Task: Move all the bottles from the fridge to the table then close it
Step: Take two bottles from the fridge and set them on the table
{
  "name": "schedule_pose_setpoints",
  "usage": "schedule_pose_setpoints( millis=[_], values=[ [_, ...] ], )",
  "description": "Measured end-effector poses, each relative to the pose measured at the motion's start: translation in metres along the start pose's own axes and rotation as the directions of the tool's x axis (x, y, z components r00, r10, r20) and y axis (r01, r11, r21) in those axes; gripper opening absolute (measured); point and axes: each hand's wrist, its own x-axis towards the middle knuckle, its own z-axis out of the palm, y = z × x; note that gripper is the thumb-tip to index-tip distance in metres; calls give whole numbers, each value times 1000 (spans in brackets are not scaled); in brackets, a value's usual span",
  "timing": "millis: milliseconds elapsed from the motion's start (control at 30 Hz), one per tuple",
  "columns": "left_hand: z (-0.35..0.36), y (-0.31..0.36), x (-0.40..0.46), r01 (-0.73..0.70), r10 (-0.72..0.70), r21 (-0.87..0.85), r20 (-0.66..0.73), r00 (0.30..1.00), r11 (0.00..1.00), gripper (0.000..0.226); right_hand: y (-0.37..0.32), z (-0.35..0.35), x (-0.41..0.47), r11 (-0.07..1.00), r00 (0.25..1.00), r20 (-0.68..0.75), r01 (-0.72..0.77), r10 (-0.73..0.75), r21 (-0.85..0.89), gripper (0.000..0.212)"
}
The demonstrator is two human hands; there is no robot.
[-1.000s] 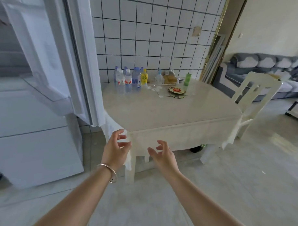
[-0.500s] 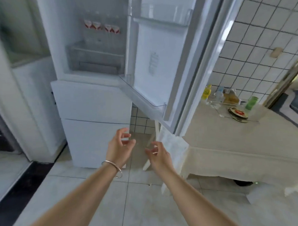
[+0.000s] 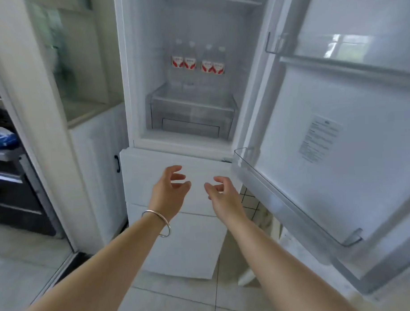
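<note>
The white fridge stands straight ahead with its upper door swung wide open to the right. Several clear water bottles with red-and-white labels stand in a row on the shelf above a transparent drawer. My left hand, a silver bangle on its wrist, and my right hand hover side by side in front of the lower fridge drawers, well below the bottles. Both hold nothing, fingers loosely curled. The table is out of view.
The open door's lower clear bin juts out close to my right arm. A white cabinet with a dark handle stands left of the fridge, and past a white door frame lies a darker room. Pale floor tiles lie underfoot.
My view has swung left from the table with bottles on it to face the open fridge head-on. Both empty hands stay raised in front of me, now nearer the fridge.
</note>
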Motion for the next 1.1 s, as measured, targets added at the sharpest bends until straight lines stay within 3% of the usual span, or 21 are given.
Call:
schedule_pose_setpoints(
  millis=[300,400,633,833,967,1100],
  values=[
    [5,6,221,-34,30,-28,-132,991,999,38,-74,46,225,990,989,-39,143,-142,18,38],
    [8,11,285,-45,37,-42,-169,985,998,38,-96,59,289,992,990,-63,124,-123,14,39],
    [21,7,426,-77,58,-84,-201,978,994,41,-117,90,416,994,982,-165,98,-88,54,35],
    [51,21,550,-32,-1,-221,-148,989,975,41,-143,105,513,986,979,-164,136,-120,93,37],
    [63,37,610,-63,23,-208,-189,982,976,41,-173,104,561,976,965,-164,215,-206,39,47],
    [71,37,651,-146,91,-184,-279,956,972,38,-189,107,603,975,968,-173,199,-181,95,63]
  ],
)
